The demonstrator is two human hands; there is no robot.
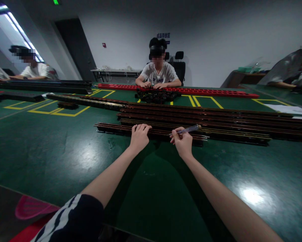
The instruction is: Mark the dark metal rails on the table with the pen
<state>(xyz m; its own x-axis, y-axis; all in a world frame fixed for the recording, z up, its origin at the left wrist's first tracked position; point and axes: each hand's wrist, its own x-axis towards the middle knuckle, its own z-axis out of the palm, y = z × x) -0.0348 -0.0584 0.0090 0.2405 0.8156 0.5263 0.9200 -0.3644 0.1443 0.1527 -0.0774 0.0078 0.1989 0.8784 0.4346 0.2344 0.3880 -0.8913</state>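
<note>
the near strip (110, 128) is long, thin and dark, with thin copper-brown rods along it. it lies on the green table (65, 144), just in front of the person. its long way runs from left to right, across the two arms, and its right end sits a tiny bit closer to the person than its left end.

the left hand (140, 136) is over the strip, left of its middle, with its fingers bent over the top. it looks like it touches the strip, but i cannot tell if it pinches it or just rests there. the right hand (183, 143) is at the right part of the strip. it holds a pen-like tool (191, 129) in a tight pinch. the thin tip points left, to the other hand, and the clear handle points right. i cannot tell if the tip touches the strip.

no hand is much nearer, as both are right at the strip. one end pokes out past the left hand, and the other pokes out past the right hand. just behind it lies a stack of long strips (228, 119), set nearly the same way.
</note>
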